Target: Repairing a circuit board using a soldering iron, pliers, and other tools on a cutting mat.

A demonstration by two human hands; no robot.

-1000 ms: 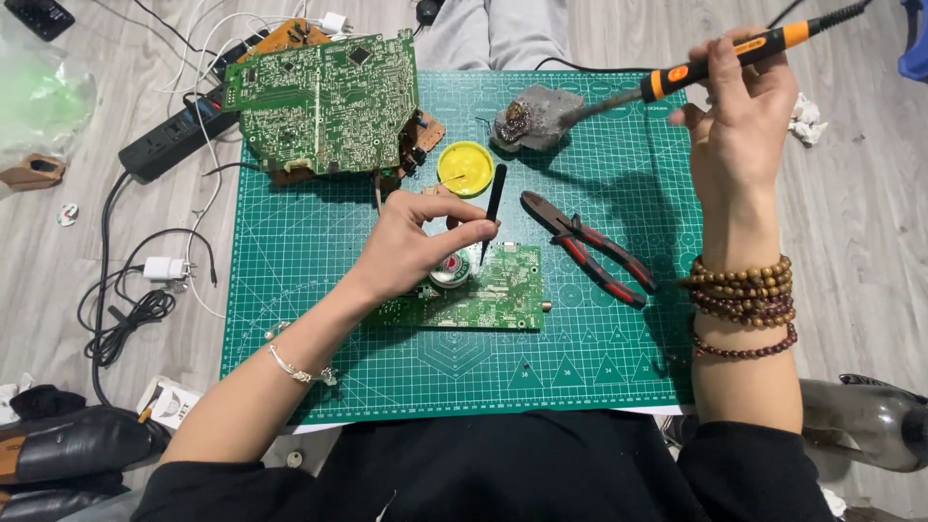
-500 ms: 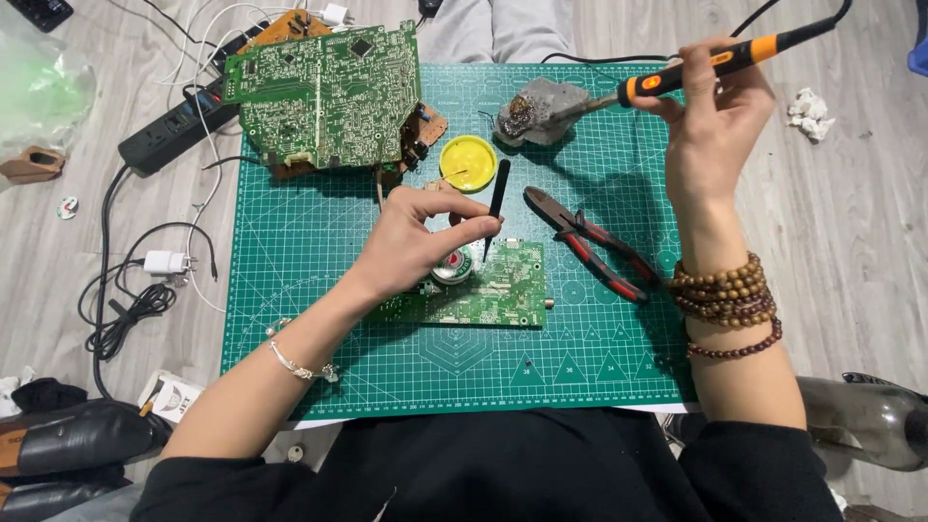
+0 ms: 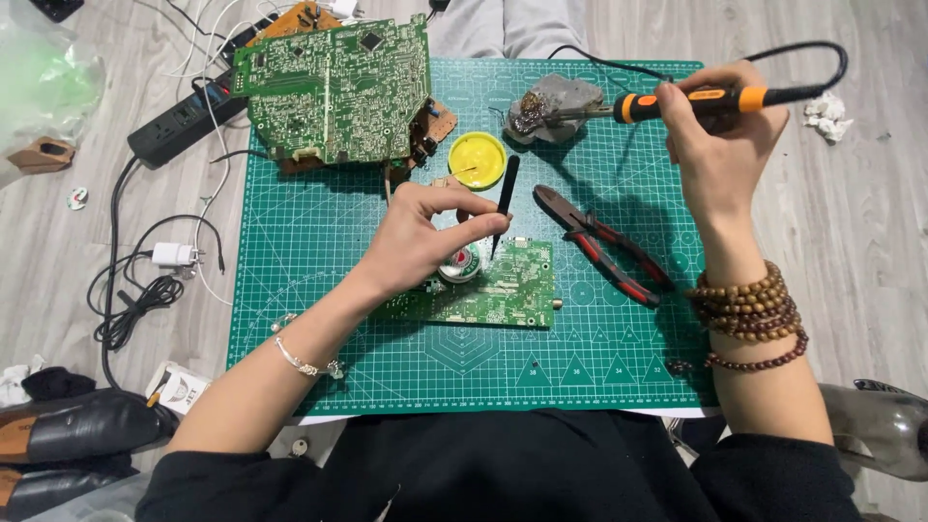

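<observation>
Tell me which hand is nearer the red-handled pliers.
Left. The left hand, holding black tweezers, sits just left of the red-handled pliers. The right hand is above and to their right, holding the soldering iron.

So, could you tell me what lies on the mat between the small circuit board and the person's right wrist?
In the head view, red-handled pliers lie on the green mat between the small circuit board and the right wrist.

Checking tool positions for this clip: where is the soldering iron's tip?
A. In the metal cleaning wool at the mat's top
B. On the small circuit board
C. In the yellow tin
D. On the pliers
A: the right hand holds the soldering iron with its tip in the cleaning wool, away from the small circuit board.
</observation>
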